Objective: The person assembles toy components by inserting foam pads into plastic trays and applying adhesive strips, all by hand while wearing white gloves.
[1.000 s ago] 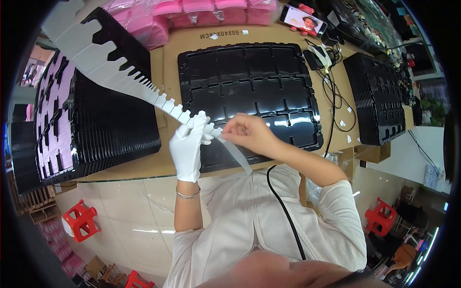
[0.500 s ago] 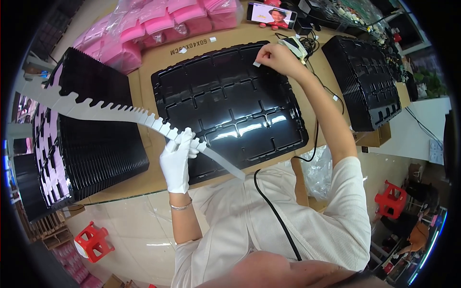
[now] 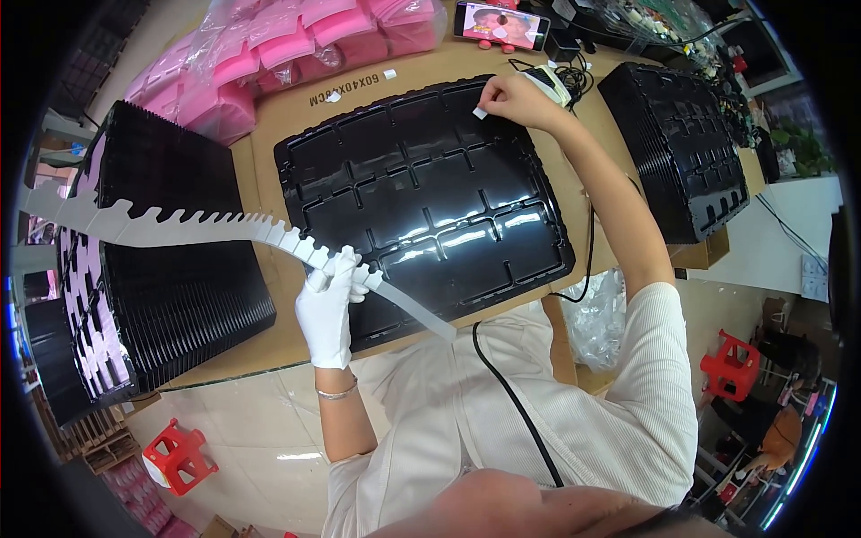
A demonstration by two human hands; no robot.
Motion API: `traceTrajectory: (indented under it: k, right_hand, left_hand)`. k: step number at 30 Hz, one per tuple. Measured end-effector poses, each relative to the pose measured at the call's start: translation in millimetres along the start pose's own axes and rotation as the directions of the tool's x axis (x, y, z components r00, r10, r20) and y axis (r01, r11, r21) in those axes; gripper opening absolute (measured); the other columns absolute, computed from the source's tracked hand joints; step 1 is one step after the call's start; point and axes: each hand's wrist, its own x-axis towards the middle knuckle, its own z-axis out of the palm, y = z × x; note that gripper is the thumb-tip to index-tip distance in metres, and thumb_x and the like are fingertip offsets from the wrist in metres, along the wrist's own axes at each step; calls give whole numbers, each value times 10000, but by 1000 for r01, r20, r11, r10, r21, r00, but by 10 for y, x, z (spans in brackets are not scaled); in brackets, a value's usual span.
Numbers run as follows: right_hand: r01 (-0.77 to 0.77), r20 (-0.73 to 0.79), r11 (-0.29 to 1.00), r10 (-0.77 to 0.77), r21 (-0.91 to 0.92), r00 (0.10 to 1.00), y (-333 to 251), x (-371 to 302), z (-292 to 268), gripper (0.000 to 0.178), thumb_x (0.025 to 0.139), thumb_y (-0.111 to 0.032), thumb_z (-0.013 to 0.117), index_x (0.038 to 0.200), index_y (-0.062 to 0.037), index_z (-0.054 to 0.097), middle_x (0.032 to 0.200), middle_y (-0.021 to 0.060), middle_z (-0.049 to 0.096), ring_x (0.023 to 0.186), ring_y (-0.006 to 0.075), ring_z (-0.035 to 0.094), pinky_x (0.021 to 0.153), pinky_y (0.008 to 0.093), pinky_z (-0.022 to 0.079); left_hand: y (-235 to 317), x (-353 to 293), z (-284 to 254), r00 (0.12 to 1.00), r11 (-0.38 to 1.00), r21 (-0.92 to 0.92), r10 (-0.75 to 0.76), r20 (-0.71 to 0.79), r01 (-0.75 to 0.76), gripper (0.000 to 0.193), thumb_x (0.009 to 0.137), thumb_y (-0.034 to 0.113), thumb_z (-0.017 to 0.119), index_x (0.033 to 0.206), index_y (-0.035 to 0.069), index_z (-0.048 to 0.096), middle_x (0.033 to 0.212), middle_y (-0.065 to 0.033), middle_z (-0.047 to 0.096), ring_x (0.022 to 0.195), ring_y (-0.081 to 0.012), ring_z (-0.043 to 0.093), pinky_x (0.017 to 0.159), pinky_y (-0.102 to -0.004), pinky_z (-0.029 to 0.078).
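Head view. Clock positions are read from the centre of the dark tray.

The black tray (image 3: 395, 211), with raised ribs and a shiny surface, lies on flattened cardboard (image 3: 260, 184). The left hand (image 3: 327, 309), in a white glove, is at between 7 and 8 o'clock, over the tray's near-left corner. It is closed, gripping a white notched strip (image 3: 152, 230) between thumb and fingers. From the hand the strip runs to between 9 and 10 o'clock, passing in front of a stack of black trays (image 3: 188, 296); its narrow tail points to 4 o'clock.

The right hand (image 3: 516, 100), bare, is at between 1 and 2 o'clock, at the tray's far-right corner. Its thumb and fingertips are pinched on a small white piece (image 3: 480, 114); whether that piece touches the tray cannot be told.

Pink pouches (image 3: 309, 45) in clear wrap lie at 11 o'clock. A phone (image 3: 500, 27) with a lit screen is propped near 1 o'clock, and tangled black cables (image 3: 581, 87) are at 2 o'clock. A second stack (image 3: 686, 157) of black trays stands between 2 and 3 o'clock. Clear plastic film (image 3: 598, 323) hangs at 4 o'clock, below the table edge.
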Motion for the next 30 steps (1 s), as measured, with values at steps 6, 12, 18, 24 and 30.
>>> traceTrajectory:
  k: [6,12,18,24,30]
  right_hand:
    - [-162,135,263,117,951,984,-495,-718,118,145,857,-87,549,945,8,615,867,87,664,736,116,601,651,231,491]
    - [-365,364,-84,-29,927,931,-1174,-1413,791,215,931,-171,530,1007,10,618,898,86,642,768,126,590,702,243,486]
    - [-96,27,712,109,695,994,-1348,-1707,859,117,834,-127,708,921,-65,660,874,7,669,755,77,613,663,232,481]
    - [321,-560,856,-511,-407,652,-669,-1121,344,225,685,24,653,897,-32,602,755,96,550,695,260,583,604,352,490]
    - [316,-349,755,-575,-574,740,-139,-618,197,99,704,-73,574,785,-52,522,775,60,474,744,232,544,646,330,483]
  left_hand:
    - [102,13,29,999,990,-138,21,47,-14,251,909,204,653,1007,-25,693,841,-78,696,610,-59,591,523,-179,436]
    - [282,50,196,960,997,-66,44,276,-26,287,915,228,646,1022,-35,683,855,-81,692,640,-80,608,551,-192,456]
    - [400,360,462,836,973,-167,-45,547,162,320,952,268,592,1032,-40,623,866,-87,672,681,-107,639,628,-199,500]
    - [715,1186,1133,569,972,-178,62,820,150,216,944,239,584,978,26,586,906,-68,627,716,-97,576,639,-193,485]
    - [795,2084,1660,306,936,-143,245,920,-320,55,794,6,560,751,21,591,790,-53,603,739,-135,550,697,-250,435]
